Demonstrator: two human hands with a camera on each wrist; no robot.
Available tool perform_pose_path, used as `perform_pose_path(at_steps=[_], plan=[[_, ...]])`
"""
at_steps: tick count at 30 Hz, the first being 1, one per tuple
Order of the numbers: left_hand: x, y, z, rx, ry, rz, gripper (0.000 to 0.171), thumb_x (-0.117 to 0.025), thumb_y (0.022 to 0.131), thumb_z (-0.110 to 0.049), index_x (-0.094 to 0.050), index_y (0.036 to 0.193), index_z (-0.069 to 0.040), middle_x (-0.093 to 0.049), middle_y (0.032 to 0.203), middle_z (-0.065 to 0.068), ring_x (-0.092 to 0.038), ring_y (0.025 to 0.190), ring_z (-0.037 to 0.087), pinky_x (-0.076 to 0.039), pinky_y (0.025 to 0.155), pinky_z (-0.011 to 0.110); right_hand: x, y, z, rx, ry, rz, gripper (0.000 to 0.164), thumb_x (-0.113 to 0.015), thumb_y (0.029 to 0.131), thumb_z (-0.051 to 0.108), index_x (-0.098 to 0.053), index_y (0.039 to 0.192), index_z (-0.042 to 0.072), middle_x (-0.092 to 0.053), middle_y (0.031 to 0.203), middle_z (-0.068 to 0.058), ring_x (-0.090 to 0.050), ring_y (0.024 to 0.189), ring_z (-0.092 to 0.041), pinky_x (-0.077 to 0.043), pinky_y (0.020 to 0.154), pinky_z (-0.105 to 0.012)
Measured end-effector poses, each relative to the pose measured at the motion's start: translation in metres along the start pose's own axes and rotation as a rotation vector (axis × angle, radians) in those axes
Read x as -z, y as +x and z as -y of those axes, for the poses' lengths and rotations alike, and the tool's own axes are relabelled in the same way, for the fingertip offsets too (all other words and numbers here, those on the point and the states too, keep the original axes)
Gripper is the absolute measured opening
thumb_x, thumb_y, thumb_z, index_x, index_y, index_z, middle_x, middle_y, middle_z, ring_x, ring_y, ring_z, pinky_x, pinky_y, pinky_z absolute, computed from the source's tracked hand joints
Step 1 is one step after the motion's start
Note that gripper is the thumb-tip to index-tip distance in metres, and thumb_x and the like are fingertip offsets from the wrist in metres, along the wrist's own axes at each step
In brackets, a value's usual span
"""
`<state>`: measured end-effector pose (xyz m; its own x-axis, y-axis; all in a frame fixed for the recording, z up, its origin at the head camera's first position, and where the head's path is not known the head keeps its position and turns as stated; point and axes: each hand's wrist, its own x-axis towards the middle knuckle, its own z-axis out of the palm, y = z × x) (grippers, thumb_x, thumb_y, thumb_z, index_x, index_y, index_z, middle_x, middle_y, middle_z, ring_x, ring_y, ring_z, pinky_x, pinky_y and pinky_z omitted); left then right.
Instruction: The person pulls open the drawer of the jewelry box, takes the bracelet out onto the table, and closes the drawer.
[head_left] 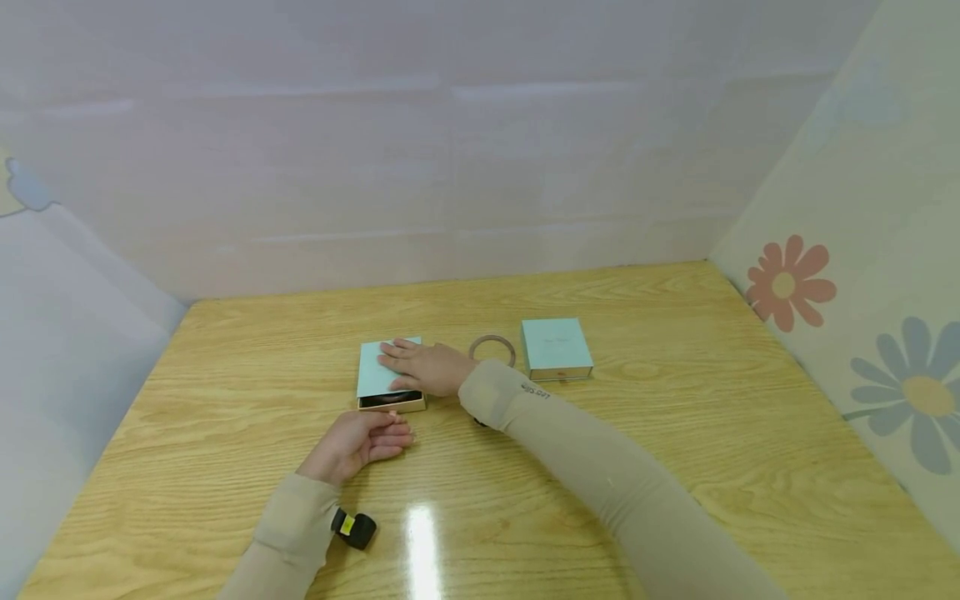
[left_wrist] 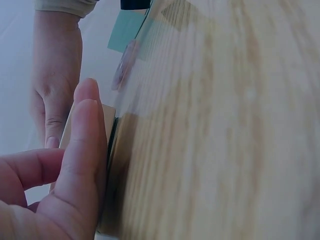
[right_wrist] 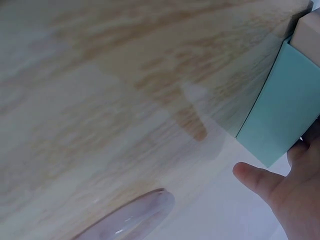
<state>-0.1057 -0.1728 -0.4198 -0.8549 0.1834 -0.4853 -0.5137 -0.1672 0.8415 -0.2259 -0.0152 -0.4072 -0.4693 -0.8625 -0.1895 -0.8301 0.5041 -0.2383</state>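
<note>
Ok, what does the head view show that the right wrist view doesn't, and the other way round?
Only the head view: the left hand, the closed box and the red flower on the wall.

Only the right wrist view: the side wall that the open box turns toward the ring.

Both: the right hand, the open box, the ring and the table.

A wood-grained table (head_left: 675,400) carries a part-open box (head_left: 372,367), a ring (head_left: 492,337), a closed box (head_left: 557,343)
</note>
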Motion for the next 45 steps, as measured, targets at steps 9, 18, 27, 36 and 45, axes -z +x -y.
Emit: perform_pose_path(at_steps=[9,18,27,36,45], plan=[[0.0009,0.0001,0.0003,-0.003,0.015,0.016,0.033,-0.038,0.103,-0.005,-0.043,0.126,0.018,-0.071,0.085,0.007,-0.071,0.081,0.016,-0.058,0.074,0.029,0.0015,-0.0011,0.0011,-0.003,0.006,0.007,0.059,-0.034,0.105,0.044,-0.018,0.156,0.020,-0.009,0.161,0.004,-0.005,0.147,-0.013,-0.024,0.114,-0.054],[0.0019,-0.0001,0.0006,0.001,0.019,0.027,0.033,-0.039,0.103,-0.005,-0.043,0.127,0.018,-0.071,0.087,0.007,-0.071,0.080,0.016,-0.058,0.073,0.029,0.0028,-0.0017,0.0015,-0.001,0.017,0.016,0.059,-0.034,0.105,0.044,-0.018,0.156,0.019,-0.009,0.161,0.004,-0.004,0.147,-0.013,-0.023,0.115,-0.051],[0.0023,-0.0015,0.0000,0.007,0.020,0.037,0.031,-0.038,0.103,-0.005,-0.044,0.125,0.017,-0.070,0.086,0.007,-0.071,0.079,0.016,-0.058,0.072,0.028,0.0019,-0.0024,0.0018,0.007,0.028,0.010,0.058,-0.034,0.105,0.043,-0.018,0.156,0.019,-0.009,0.161,0.004,-0.004,0.147,-0.013,-0.021,0.116,-0.047],[0.0047,-0.0025,0.0024,0.013,0.026,0.036,0.032,-0.037,0.103,-0.005,-0.044,0.124,0.019,-0.070,0.083,0.006,-0.071,0.078,0.015,-0.058,0.071,0.027,0.0024,-0.0032,0.0030,0.014,0.031,0.007,0.058,-0.034,0.105,0.042,-0.018,0.156,0.018,-0.009,0.161,0.003,-0.003,0.147,-0.013,-0.016,0.118,-0.037],[0.0057,-0.0059,0.0040,0.019,0.029,0.057,0.027,-0.038,0.103,-0.005,-0.051,0.117,0.014,-0.071,0.085,0.007,-0.071,0.079,0.015,-0.058,0.072,0.027,0.0019,-0.0038,0.0027,0.022,0.036,-0.006,0.058,-0.035,0.105,0.041,-0.020,0.155,0.016,-0.011,0.161,0.002,-0.004,0.147,-0.014,-0.015,0.118,-0.031]])
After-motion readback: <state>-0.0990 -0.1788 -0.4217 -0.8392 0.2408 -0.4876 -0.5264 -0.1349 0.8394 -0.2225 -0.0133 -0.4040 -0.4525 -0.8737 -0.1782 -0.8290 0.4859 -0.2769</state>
